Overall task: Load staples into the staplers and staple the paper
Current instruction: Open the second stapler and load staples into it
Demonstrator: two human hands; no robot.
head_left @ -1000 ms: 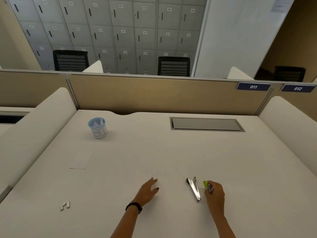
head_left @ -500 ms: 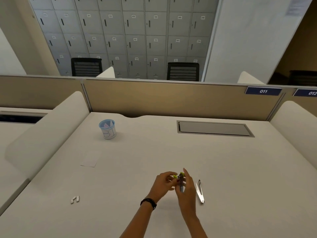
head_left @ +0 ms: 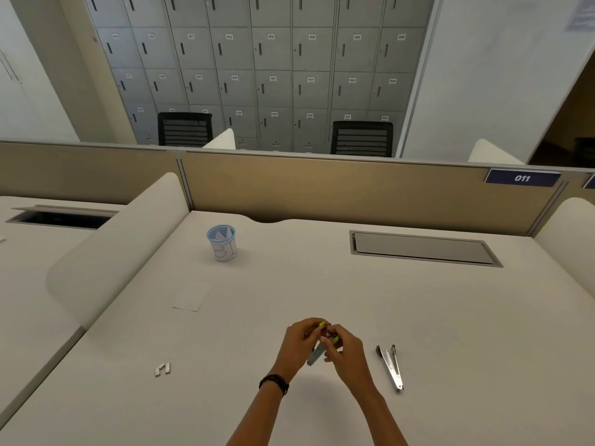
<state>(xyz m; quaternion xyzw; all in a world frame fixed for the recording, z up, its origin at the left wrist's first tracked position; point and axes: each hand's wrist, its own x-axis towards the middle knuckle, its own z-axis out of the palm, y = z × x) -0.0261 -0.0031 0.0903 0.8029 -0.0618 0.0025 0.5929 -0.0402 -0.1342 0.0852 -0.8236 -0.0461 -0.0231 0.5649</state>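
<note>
At the near middle of the desk point(head_left: 434, 317), clutching the small green stapler point(head_left: 315, 356) in curled fingers of left hand point(head_left: 299, 342) and right hand point(head_left: 347, 349)
Likely light, stiff, slick; best pinched along its sides, away from the hinge

yellow-green stapler point(head_left: 322, 342), silver stapler point(head_left: 391, 366), blue-rimmed white cup point(head_left: 222, 242), white desk point(head_left: 450, 317)

Ahead of you, the blue plate point(head_left: 522, 178) on the partition point(head_left: 322, 188) reads 011 in white. Your cup point(head_left: 223, 249) bears hand-drawn marks that look like B1 or 31; you cannot tell which. On the lockers point(head_left: 289, 59), small tags point(head_left: 312, 37) read 012 to 016 along one row and 020 to 024 below it. The lower ones are too blurred to read.
</note>
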